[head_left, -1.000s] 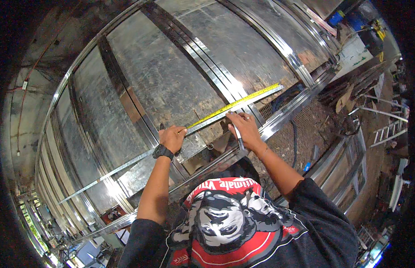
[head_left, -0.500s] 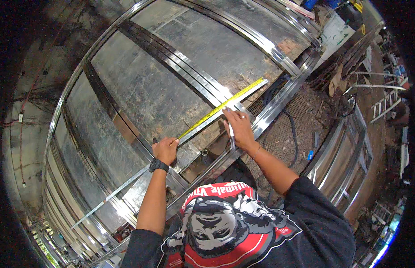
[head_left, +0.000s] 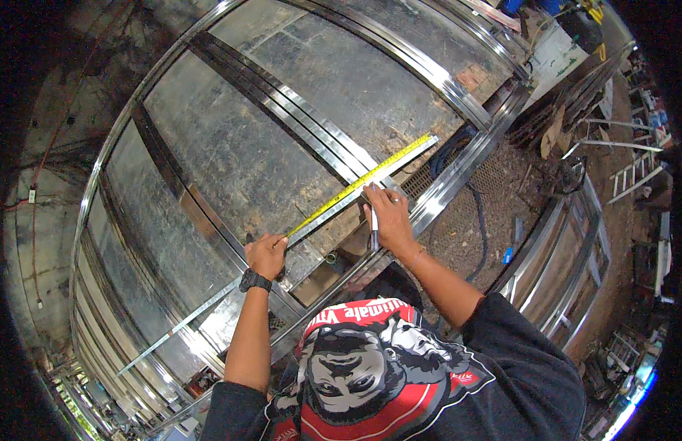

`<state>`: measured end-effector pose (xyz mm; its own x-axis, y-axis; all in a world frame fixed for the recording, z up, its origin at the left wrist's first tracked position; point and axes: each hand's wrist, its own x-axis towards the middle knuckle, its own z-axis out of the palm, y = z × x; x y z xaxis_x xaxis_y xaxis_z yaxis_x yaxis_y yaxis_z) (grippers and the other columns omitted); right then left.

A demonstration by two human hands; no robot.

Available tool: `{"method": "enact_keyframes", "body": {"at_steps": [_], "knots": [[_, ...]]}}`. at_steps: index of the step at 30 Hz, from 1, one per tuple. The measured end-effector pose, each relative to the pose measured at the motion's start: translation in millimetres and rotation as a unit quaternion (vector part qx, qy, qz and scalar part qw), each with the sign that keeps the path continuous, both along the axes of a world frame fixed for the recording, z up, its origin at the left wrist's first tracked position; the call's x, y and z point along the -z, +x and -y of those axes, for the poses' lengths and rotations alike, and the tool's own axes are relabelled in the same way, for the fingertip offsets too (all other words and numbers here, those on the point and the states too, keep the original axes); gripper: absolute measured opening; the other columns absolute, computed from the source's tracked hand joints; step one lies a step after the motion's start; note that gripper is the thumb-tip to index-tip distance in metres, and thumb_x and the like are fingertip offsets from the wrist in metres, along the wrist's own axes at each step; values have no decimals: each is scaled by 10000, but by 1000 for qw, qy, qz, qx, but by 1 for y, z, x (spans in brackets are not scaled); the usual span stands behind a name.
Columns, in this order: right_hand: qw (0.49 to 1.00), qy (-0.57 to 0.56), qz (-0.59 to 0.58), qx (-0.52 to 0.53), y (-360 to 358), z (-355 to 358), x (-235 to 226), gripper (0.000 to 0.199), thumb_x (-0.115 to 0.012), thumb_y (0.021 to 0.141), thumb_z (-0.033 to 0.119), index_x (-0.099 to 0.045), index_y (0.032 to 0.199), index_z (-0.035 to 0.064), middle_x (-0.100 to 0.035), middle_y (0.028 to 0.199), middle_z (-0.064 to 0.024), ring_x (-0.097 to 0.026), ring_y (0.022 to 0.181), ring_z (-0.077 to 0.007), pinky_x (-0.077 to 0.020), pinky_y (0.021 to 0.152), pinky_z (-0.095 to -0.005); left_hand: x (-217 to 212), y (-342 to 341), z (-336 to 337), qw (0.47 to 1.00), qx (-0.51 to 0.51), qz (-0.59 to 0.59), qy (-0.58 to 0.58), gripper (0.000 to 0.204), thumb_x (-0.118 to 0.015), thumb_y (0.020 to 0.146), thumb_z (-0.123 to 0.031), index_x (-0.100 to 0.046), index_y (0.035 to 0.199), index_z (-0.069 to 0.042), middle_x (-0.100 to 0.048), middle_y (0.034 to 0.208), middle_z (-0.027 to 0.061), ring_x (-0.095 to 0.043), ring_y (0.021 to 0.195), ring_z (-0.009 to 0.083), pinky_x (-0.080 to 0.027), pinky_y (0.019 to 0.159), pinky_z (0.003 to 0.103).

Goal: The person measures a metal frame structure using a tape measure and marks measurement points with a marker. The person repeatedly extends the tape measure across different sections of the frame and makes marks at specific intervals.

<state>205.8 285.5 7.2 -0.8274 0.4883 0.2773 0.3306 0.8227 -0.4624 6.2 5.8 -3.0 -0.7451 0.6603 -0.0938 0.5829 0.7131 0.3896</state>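
Observation:
A yellow measuring tape [head_left: 358, 184] lies stretched out along a long, narrow silver metal bar [head_left: 327, 214]. At the tape's near-left end my left hand [head_left: 266, 256], with a black watch on its wrist, is closed around it; a bit of dark casing pokes out beside the fingers. My right hand [head_left: 389, 214] rests with its fingertips at the bar's near edge, below the middle of the tape. A white marker pen [head_left: 374, 230] is gripped in that hand, pointing down toward me. The bar lies slantwise over shiny metal rails [head_left: 311, 126] on the worktable.
Dark, scuffed boards [head_left: 223, 132] fill the spaces between the rails. A frame rail [head_left: 458, 176] borders the right side, beyond which a dark cable [head_left: 480, 228] lies on littered ground. Welded metal frames [head_left: 561, 257] lean at the right. Blue containers [head_left: 513, 6] stand at the far right.
The whole view has shifted slightly. My hands stay at nearly the same places on the tape and bar, and the pen in my right hand now hangs a little more upright.

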Motion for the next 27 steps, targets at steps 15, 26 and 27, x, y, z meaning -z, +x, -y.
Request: {"method": "enact_keyframes", "body": {"at_steps": [15, 26, 27], "knots": [[999, -20, 12, -39, 1, 0, 8, 515, -681, 946, 205, -549, 1430, 87, -612, 1418, -159, -568, 1229, -379, -395, 1069, -516, -9, 1, -2, 999, 3, 37, -15, 279, -651, 966, -381, -818, 1033, -167, -721, 898, 72, -684, 935, 292, -407, 895, 472], [995, 18, 12, -101, 1, 3, 4, 489, -697, 942, 188, -580, 1406, 85, -656, 1375, -161, -603, 1190, -359, -421, 1046, -495, -5, 0, 0, 999, -1, 39, 1, 316, -644, 960, -398, -820, 1066, -158, -697, 875, 100, -682, 915, 321, -406, 919, 451], [994, 21, 12, -103, 1, 3, 5, 492, -696, 948, 192, -577, 1414, 86, -657, 1377, -167, -599, 1193, -363, -413, 1050, -493, -4, -1, 0, 999, 2, 33, -4, 322, -636, 962, -410, -820, 1061, -164, -707, 879, 91, -682, 906, 311, -408, 904, 453]]}}
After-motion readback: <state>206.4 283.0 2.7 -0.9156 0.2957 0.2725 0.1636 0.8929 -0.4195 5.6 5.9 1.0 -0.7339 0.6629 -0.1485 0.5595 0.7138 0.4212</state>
